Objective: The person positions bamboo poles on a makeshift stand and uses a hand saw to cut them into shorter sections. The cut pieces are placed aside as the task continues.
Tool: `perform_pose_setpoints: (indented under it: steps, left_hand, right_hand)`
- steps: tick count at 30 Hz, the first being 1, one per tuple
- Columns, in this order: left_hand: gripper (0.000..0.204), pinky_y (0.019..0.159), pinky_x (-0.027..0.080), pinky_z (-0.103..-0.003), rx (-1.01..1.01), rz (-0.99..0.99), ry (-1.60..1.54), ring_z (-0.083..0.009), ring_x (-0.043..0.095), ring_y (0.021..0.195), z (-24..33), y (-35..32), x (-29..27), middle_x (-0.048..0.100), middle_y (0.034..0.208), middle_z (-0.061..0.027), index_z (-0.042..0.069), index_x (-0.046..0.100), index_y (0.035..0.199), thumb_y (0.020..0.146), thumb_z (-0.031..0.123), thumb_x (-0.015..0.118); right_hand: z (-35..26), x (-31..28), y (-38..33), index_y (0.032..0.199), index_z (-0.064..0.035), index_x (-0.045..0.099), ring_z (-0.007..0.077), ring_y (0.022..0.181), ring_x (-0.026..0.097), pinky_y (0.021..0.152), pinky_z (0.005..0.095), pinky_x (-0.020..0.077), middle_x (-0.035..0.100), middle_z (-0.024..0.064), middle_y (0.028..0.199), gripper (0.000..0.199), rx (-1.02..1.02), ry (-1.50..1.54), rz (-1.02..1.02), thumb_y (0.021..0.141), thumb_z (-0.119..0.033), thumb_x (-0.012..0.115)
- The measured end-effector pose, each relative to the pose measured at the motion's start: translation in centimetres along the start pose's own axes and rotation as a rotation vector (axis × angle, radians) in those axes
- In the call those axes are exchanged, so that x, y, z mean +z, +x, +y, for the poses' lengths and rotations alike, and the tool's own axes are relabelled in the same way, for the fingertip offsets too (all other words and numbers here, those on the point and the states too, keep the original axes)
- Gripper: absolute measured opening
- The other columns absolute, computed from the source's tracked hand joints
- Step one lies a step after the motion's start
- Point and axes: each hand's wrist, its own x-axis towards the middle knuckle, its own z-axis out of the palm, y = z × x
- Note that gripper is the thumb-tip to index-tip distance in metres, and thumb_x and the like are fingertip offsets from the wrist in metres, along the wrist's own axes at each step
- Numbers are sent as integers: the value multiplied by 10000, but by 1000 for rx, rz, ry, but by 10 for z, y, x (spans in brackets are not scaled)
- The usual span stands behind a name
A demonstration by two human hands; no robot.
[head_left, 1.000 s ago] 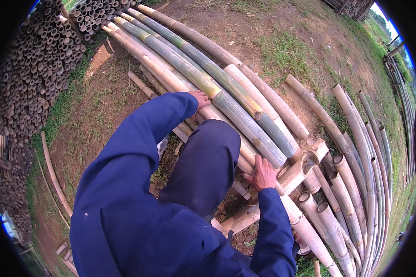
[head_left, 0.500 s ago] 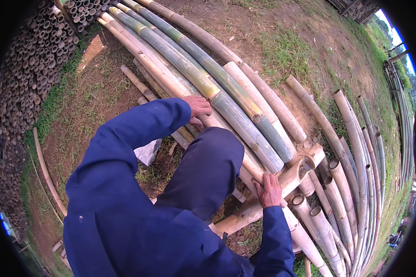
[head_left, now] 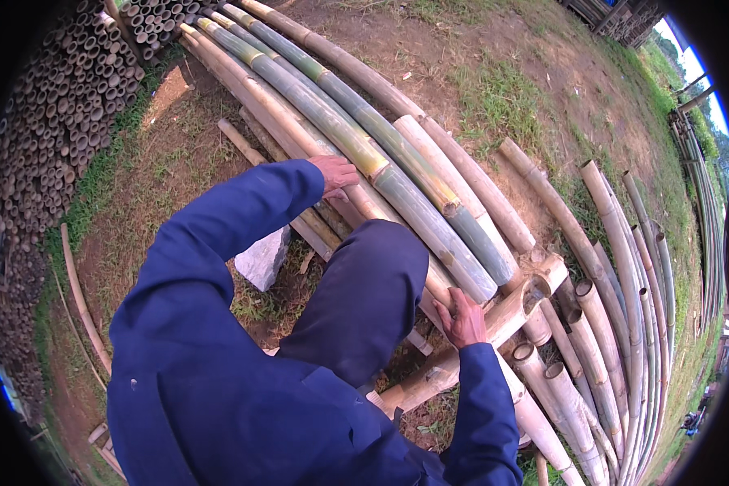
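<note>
The tan pole (head_left: pixel 369 204) lies under both hands and runs obliquely between them; its far part extends beyond the left hand, toward the upper left. Quantity under the hands: one.

The left hand (head_left: pixel 334 175) lies over the pole, fingers partly bent. Its underside is hidden; whether it closes firmly cannot be told. The right hand (head_left: pixel 464 318) is placed farther along, toward the near end, with the pole between thumb and bent fingers. The grip is closed to about the pole's width; the pole's end at this hand cannot be made out.

One knee (head_left: pixel 373 283) rises between the hands and covers part of the pole's near side.

Two thick green poles (head_left: pixel 429 227) lie alongside, on the far side of the grip; their cut ends are just beside the right hand. Beyond these lie two more tan lengths (head_left: pixel 474 174).

One crosspiece (head_left: pixel 506 316) of bamboo passes below the right hand; its open end is just to the right of that hand.

One grey stone (head_left: pixel 263 259) lies on the ground below the left hand. Right of the right hand are many overlapping poles (head_left: pixel 599 324), too crowded to count.
</note>
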Motion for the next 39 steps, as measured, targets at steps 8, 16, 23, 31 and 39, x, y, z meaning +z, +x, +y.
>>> perform_pose_setpoints:
  steps: [8,16,23,31,39]
  left_hand:
    - [483,1010,479,-446,-47,20,-4,-324,596,1139,-23,-9,2,622,1157,-101,96,585,1241,878,366,754]
    - [458,944,493,-453,7,-50,-3,-335,616,1060,-12,26,-19,637,1091,-94,108,598,1219,900,410,729]
    - [613,992,516,-455,-124,-257,-114,-377,644,1144,-13,54,-19,682,1212,-135,107,656,1266,801,464,837]
    - [829,1063,485,-483,99,-412,-188,-406,621,1233,158,182,-97,659,1327,-206,55,594,1362,761,566,847]
    - [1022,1067,483,-479,117,-595,-84,-400,582,1261,245,180,13,610,1289,-198,31,511,1383,584,484,959]
  right_hand:
    - [-25,-17,30,1138,-23,667,498,908,670,783,531,536,691,295,856,402,84,38,-128,925,-353,756]
    - [-2,-37,20,1143,-44,678,480,864,687,774,538,533,708,268,897,419,74,6,-102,918,-390,752]
    - [-6,1,5,1123,-105,720,343,1030,642,855,469,519,700,130,1070,351,236,-134,180,883,-360,751]
    - [-5,28,-10,1145,-150,761,339,1023,710,1115,574,346,761,154,971,373,515,52,124,880,-411,742]
    - [-1,32,-33,1457,-129,569,274,1425,489,1245,581,211,603,88,1468,612,434,-16,107,914,-368,721]
